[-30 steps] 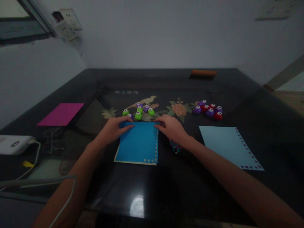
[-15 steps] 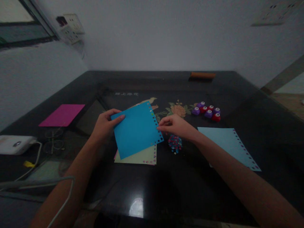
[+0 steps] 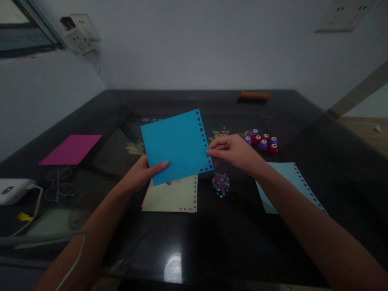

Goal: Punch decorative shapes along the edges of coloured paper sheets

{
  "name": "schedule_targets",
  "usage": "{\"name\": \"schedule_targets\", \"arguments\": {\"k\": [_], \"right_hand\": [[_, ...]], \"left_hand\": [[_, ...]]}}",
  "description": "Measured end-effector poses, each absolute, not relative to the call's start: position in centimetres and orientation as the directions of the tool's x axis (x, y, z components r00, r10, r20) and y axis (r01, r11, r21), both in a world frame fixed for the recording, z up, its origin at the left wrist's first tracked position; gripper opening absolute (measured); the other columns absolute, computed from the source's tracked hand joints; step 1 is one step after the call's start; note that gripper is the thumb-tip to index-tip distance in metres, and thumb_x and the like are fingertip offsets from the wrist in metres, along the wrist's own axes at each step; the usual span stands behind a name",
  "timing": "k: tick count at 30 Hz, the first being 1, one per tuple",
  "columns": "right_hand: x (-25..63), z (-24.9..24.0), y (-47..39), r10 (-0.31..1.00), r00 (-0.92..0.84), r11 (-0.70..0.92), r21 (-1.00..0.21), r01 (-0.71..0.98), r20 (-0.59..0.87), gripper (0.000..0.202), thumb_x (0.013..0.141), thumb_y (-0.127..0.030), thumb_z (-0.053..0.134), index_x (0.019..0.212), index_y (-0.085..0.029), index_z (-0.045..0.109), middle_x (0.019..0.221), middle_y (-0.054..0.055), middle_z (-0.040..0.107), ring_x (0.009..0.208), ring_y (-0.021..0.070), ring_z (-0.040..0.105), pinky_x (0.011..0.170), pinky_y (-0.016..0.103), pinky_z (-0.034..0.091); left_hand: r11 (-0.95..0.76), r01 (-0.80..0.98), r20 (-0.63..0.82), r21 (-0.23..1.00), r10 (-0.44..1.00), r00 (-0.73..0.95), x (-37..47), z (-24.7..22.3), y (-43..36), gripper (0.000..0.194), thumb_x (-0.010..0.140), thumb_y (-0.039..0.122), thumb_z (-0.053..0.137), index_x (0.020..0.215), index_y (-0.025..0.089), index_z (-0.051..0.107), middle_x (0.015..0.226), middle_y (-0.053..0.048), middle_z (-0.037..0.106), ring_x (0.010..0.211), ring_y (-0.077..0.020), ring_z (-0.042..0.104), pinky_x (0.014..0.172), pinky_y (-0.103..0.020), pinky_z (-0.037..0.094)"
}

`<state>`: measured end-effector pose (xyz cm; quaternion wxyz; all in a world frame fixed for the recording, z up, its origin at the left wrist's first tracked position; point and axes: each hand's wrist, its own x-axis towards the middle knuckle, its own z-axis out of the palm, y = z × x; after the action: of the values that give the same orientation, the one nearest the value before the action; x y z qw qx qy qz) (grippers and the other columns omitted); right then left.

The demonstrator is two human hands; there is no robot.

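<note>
A blue sheet of paper point(image 3: 174, 147) is held up tilted over the table, with small punched shapes along its right edge and part of its bottom edge. My left hand point(image 3: 147, 171) grips its lower left side, thumb on top and fingers behind. At the punched right edge, my right hand point(image 3: 228, 150) is closed in a pinch on the paper. Partly covered below lies a pale yellow sheet point(image 3: 169, 200), with pink paper peeking out under it and punched shapes along its edges. A small heap of paper confetti point(image 3: 221, 184) lies just below my right hand.
Several purple and red craft punches point(image 3: 263, 143) stand right of centre. A light blue punched sheet point(image 3: 281, 178) lies partly under my right forearm. Leftward are a magenta sheet point(image 3: 71, 149), glasses point(image 3: 59, 188), and a white device point(image 3: 15, 190) with a cable. An orange-brown roll point(image 3: 254, 95) lies at the back.
The blue sheet has risen and moved away from me, uncovering more of the yellow sheet. My left hand now grips lower on its left side. My right hand stays at the punched edge.
</note>
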<state>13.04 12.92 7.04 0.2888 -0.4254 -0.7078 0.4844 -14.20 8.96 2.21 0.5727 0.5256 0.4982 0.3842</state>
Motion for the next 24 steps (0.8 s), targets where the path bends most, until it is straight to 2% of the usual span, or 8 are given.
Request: {"name": "schedule_targets", "arguments": {"k": [3,8,16,24], "right_hand": [[13.4,7.5,12.9,0.885,-0.465,0.195,-0.927,0.321,0.025,0.012,0.075,-0.027,0.065,0.072,-0.016,0.065,0.054,-0.001,0.063,0.054,0.0118,0.059,0.058,0.026,0.044],[13.7,7.7,13.0,0.873,-0.487,0.212,-0.928,0.308,0.037,0.015,0.075,-0.03,0.065,0.075,-0.015,0.066,0.055,0.0,0.063,0.054,0.0124,0.059,0.056,0.026,0.042],[14.0,7.5,13.2,0.872,-0.488,0.218,-0.928,0.302,0.045,0.012,0.074,-0.028,0.066,0.074,-0.016,0.066,0.059,0.001,0.063,0.058,0.0126,0.059,0.058,0.027,0.044],[14.0,7.5,13.3,0.878,-0.475,0.222,-0.927,0.303,0.055,0.011,0.073,-0.028,0.066,0.072,-0.016,0.067,0.058,0.0,0.062,0.059,0.0123,0.057,0.058,0.027,0.043]], "left_hand": [[0.13,0.172,-0.179,0.976,0.935,0.306,-13.7,2.4,8.4,0.025,0.076,0.041,0.067,0.079,0.016,0.063,0.056,-0.006,0.068,0.047,-0.0186,0.062,0.045,-0.027,0.049],[0.06,0.22,-0.127,0.974,0.943,0.307,-12.8,3.5,8.0,0.028,0.075,0.043,0.066,0.074,0.015,0.065,0.054,-0.006,0.067,0.044,-0.0174,0.059,0.042,-0.026,0.046],[0.03,0.259,-0.118,0.965,0.937,0.33,-12.3,4.1,7.8,0.023,0.077,0.038,0.065,0.073,0.015,0.067,0.059,-0.007,0.069,0.051,-0.0184,0.063,0.048,-0.027,0.049],[0.055,0.276,-0.156,0.96,0.92,0.359,-12.5,3.6,7.7,0.021,0.075,0.035,0.067,0.081,0.015,0.069,0.064,-0.008,0.072,0.051,-0.0202,0.065,0.049,-0.028,0.052]]}}
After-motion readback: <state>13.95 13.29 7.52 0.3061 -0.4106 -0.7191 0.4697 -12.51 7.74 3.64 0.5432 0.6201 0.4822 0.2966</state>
